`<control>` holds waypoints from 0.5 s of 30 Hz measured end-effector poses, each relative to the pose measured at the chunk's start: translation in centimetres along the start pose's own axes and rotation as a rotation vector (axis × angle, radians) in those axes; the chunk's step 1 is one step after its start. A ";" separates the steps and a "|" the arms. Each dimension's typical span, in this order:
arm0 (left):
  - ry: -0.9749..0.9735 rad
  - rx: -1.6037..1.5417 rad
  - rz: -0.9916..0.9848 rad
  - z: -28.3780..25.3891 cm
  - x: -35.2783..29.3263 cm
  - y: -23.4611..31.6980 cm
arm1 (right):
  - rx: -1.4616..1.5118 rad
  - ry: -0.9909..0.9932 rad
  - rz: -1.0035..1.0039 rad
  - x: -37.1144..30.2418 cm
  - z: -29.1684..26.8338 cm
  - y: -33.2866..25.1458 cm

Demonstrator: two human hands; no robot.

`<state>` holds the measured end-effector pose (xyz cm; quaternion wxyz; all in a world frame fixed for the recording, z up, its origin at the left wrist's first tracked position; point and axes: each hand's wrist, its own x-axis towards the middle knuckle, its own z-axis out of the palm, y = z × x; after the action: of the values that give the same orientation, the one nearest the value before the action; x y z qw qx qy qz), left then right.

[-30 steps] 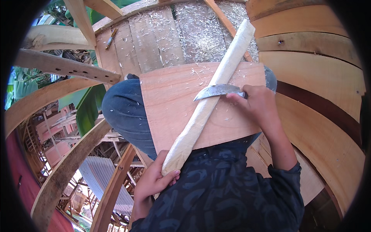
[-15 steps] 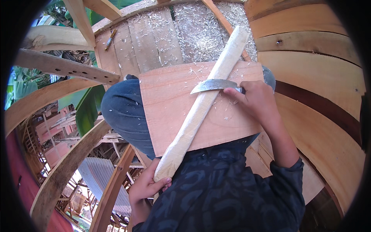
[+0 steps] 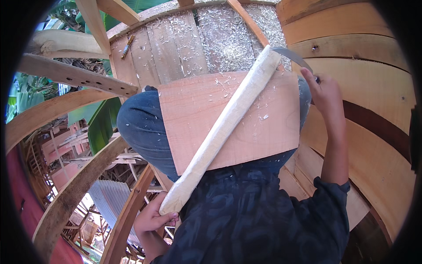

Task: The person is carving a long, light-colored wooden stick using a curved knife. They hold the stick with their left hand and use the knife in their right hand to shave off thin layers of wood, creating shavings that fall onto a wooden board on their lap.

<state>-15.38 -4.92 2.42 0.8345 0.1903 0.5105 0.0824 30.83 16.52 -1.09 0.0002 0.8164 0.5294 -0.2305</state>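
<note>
A long pale piece of wood point(image 3: 224, 123) lies slantwise across the thin plywood board point(image 3: 193, 114) on my lap. My left hand point(image 3: 156, 215) is closed around its near, lower-left end, thumb on top. My right hand point(image 3: 325, 88) grips a knife with a curved blade point(image 3: 290, 55), its handle mostly hidden by the fingers. The blade is at the far end of the wood, its tip close to or touching that end. Small shavings point(image 3: 263, 117) are scattered on the board.
Many shavings cover the plank floor point(image 3: 189, 48) ahead, where a reddish wooden strip point(image 3: 248, 22) lies. A small narrow object point(image 3: 127, 46) rests at the far left. Curved timber ribs point(image 3: 79, 180) stand at left, and a plank wall point(image 3: 351, 79) rises at right.
My right hand has moved the knife up and right, from the middle of the wood to its far end. My left hand has drawn the wood slightly down and left.
</note>
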 end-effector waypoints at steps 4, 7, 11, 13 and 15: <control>0.017 0.161 0.101 -0.7 0.6 2.6 | 0.007 0.009 -0.259 -1.8 1.7 -3.6; 0.005 0.277 0.184 -1.2 1.5 4.5 | 0.217 0.067 -0.198 -0.9 2.2 -3.8; 0.084 0.698 0.252 -1.2 2.5 8.4 | 0.389 0.148 -0.163 0.3 2.9 -2.1; 0.166 0.921 0.265 -0.7 3.0 10.0 | 0.443 0.152 -0.175 1.2 3.4 -1.4; 0.295 1.063 0.164 0.4 2.9 11.7 | 0.440 0.283 -0.205 1.6 3.4 -1.3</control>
<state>-12.98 6.68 4.90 0.5342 0.6107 0.5766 -0.0963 28.98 17.64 -4.45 -0.2742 0.7631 0.5413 -0.2226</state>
